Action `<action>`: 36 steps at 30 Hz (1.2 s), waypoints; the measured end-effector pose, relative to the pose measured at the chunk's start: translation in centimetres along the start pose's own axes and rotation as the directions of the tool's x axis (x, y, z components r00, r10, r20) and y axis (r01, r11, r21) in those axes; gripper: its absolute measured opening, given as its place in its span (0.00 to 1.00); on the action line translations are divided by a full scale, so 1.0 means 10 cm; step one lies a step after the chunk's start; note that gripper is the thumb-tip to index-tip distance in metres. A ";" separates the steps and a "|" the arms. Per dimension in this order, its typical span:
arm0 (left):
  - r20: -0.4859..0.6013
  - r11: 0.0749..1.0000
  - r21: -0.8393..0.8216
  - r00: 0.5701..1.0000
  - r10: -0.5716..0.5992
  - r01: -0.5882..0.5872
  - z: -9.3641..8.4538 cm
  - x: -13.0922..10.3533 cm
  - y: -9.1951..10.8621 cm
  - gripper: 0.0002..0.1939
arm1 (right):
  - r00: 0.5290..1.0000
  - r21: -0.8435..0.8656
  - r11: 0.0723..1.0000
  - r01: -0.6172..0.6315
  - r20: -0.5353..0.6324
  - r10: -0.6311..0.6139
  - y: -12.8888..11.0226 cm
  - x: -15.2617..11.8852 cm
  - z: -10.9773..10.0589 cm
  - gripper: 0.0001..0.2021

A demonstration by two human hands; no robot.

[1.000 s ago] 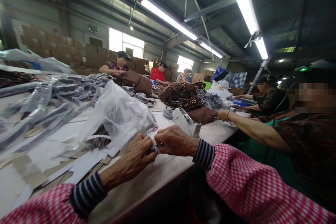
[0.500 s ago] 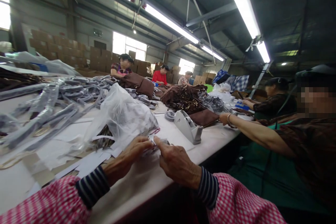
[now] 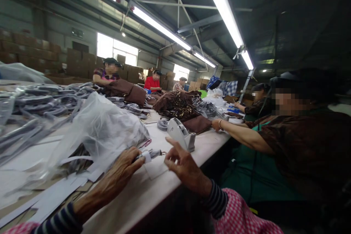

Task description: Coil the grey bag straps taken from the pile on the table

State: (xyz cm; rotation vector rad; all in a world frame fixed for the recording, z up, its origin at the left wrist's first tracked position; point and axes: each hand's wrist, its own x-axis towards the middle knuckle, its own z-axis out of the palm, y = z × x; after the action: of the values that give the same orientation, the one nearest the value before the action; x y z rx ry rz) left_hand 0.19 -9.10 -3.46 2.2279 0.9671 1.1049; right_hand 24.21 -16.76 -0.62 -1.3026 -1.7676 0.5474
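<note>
My left hand [image 3: 124,167] is closed around a grey plastic-wrapped strap [image 3: 155,153] with a white paper band about it and a metal ring at its right end. Most of the strap is hidden under the fingers. My right hand [image 3: 187,168] is raised just right of the strap, apart from it, with the index finger stretched out and the others loosely bent; it seems to hold nothing. Right behind that fingertip stands a grey tape dispenser [image 3: 189,139]. Below the strap, a white slip of paper [image 3: 157,169] lies on the table.
A clear plastic bag [image 3: 109,124] sits left of my hands, with wrapped straps [image 3: 49,98] piled behind it. Brown bags [image 3: 175,106] are heaped mid-table. To the right, a co-worker's hand [image 3: 216,124] touches a brown pouch [image 3: 197,124]. Cardboard strips [image 3: 55,193] lie at lower left.
My right hand has come away from the strap, and its fingers have opened. The left hand keeps hold of the strap, now showing its white band. The view has swung to the right.
</note>
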 end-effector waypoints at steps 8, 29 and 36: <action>0.019 0.986 0.140 0.996 0.083 -0.085 0.19 0.02 -0.30 0.21 | 0.869 -0.092 0.897 -0.433 -0.307 0.388 0.55 0.61 -1.33 0.07; -0.053 0.994 0.053 0.995 -0.089 0.091 0.23 -0.02 -0.42 0.23 | 0.701 0.469 0.798 -0.378 -0.418 0.578 0.98 0.43 -1.04 0.08; -0.046 0.971 -0.055 0.971 -0.235 0.232 0.11 0.06 -0.26 0.25 | 0.675 0.531 0.715 -0.454 -0.319 0.665 1.09 0.30 -0.90 0.12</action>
State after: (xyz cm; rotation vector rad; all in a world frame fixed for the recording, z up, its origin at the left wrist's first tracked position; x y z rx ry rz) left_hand 0.33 -7.04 -5.47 1.9940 1.1768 1.0709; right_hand 37.37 -11.24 -2.79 -1.5141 -0.7264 0.7999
